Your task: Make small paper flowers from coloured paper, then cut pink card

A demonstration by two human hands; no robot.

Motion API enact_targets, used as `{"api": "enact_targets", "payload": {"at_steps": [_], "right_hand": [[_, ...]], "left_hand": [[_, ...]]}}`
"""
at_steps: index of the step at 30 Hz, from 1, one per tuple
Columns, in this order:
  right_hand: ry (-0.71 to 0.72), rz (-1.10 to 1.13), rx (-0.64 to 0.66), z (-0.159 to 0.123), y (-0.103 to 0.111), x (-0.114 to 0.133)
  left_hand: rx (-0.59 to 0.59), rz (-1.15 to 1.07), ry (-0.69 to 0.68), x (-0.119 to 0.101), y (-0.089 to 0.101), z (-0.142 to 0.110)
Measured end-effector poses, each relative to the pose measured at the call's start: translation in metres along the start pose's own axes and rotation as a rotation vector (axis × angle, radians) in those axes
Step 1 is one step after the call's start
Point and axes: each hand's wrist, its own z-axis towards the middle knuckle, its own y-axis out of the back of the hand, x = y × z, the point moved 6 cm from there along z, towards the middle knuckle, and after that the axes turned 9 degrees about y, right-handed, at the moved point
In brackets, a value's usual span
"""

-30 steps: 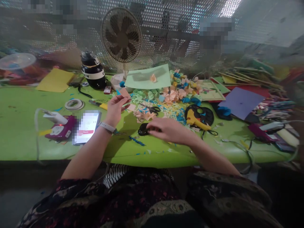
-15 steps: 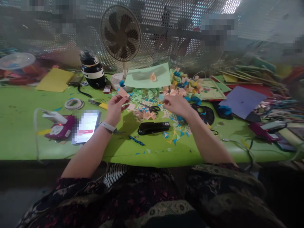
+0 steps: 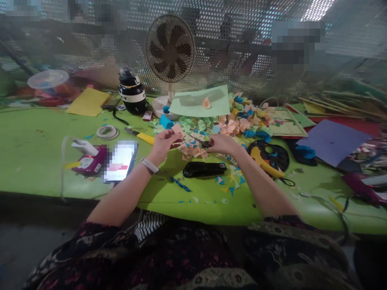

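One peach paper square (image 3: pixel 177 129) is pinched in the left hand (image 3: pixel 165 144); the right hand (image 3: pixel 222 144) curls at the scissors (image 3: pixel 205 143), its grip unclear. Nearer the body, a black stapler (image 3: pixel 204 169) lies on the green surface (image 3: pixel 121 197).

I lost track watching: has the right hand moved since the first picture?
Yes: forward. The right hand was over the black stapler; now it is beyond it, at the scissors.

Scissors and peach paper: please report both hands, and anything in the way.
Left hand: pinching peach paper. Right hand: at scissors, grip unclear. Paper pieces crowd the scissors; black stapler lies nearer the body, untouched.
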Motion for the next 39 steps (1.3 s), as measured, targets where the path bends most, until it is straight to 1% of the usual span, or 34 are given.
{"api": "enact_targets", "payload": {"at_steps": [7,10,12,16,19,22,23,25,28,31,34,39], "right_hand": [[-0.055,0.027,0.025,-0.001,0.0,-0.007],[-0.076,0.006,-0.003,-0.003,0.003,-0.011],[-0.089,0.039,-0.037,-0.005,0.006,-0.015],[-0.1,0.225,-0.137,-0.011,0.013,-0.024],[-0.113,0.514,-0.21,-0.014,0.015,-0.025],[-0.103,0.845,-0.193,-0.016,0.012,-0.012],[-0.089,0.907,-0.189,-0.016,0.011,-0.004],[-0.061,0.963,-0.19,-0.018,0.012,0.012],[-0.021,0.976,-0.17,-0.022,0.012,0.035],[0.022,0.942,-0.162,-0.026,0.013,0.051],[0.064,0.911,-0.164,-0.028,0.014,0.057],[0.13,0.857,-0.117,-0.029,0.011,0.061]], "left_hand": [[0.066,-0.003,0.034,0.002,-0.004,-0.003],[0.057,0.001,0.049,0.003,-0.003,-0.002],[0.051,-0.033,0.059,0.004,-0.003,-0.001],[0.066,-0.104,0.07,0.003,-0.004,-0.003],[0.092,-0.108,0.048,0.001,-0.005,-0.005],[0.098,-0.099,0.021,-0.002,-0.005,-0.008],[0.091,-0.098,0.014,-0.003,-0.005,-0.008],[0.075,-0.1,0.002,-0.005,-0.005,-0.01],[0.053,-0.115,-0.024,-0.008,-0.005,-0.013],[0.036,-0.162,-0.055,-0.013,-0.005,-0.015],[0.041,-0.205,-0.081,-0.018,-0.005,-0.018],[0.048,-0.239,-0.097,-0.021,-0.005,-0.02]]}}
